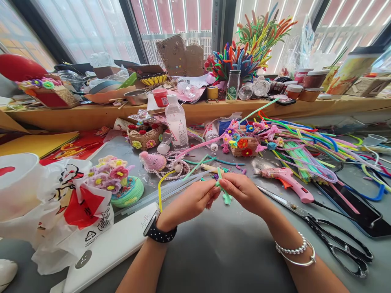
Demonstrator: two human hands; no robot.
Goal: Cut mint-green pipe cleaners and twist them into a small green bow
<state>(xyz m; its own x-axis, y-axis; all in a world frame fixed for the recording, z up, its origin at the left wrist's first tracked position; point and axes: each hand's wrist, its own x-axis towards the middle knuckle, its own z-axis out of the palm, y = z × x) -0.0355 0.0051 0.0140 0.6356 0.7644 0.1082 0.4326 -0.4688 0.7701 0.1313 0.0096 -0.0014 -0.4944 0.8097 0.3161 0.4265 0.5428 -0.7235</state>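
- Gripping from both sides, the left hand (pixel 192 201) and the right hand (pixel 244 190) meet fingertip to fingertip just above the grey surface (pixel 220 252). Each grip is pinched shut on the same short green pipe cleaner (pixel 226 197).
- Head view, the piece itself: it sits between the two hands, and its long axis runs away from the person, leaning slightly left at the far end. One tip pokes out beyond the fingers. The near tip hangs below them and looks bent or flattened, though it is too small to be sure.
- Head view, which hand is nearer: neither, since both touch it. The left pinches from its side with thumb and forefinger, while the right closes over the middle from the other side.
- Head view, surroundings: a pink glue gun (pixel 287 179) lies just beyond the right hand, and black scissors (pixel 336 240) lie near that wrist. A yellow pipe cleaner (pixel 159 189) arches up by the left hand. A heap of coloured pipe cleaners (pixel 308 150) sprawls well apart, to the far right.
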